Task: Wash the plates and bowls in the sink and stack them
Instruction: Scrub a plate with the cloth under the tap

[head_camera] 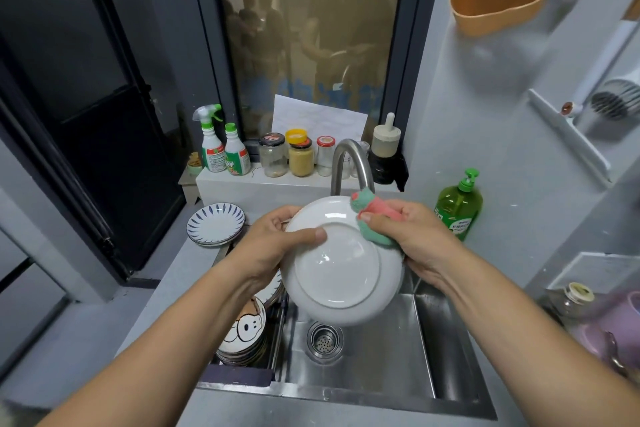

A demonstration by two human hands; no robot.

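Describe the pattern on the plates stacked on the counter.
The stacked plates are white with dark blue radiating strokes, head view.

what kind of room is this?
Probably a small home kitchen: steel sink with curved tap, green dish soap bottle beside it, left hand holding a white plate, right hand pressing a sponge to it.

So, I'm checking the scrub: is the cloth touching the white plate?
Touching. The head view shows the cloth, gripped by the right hand, pressed against the underside of the white plate.
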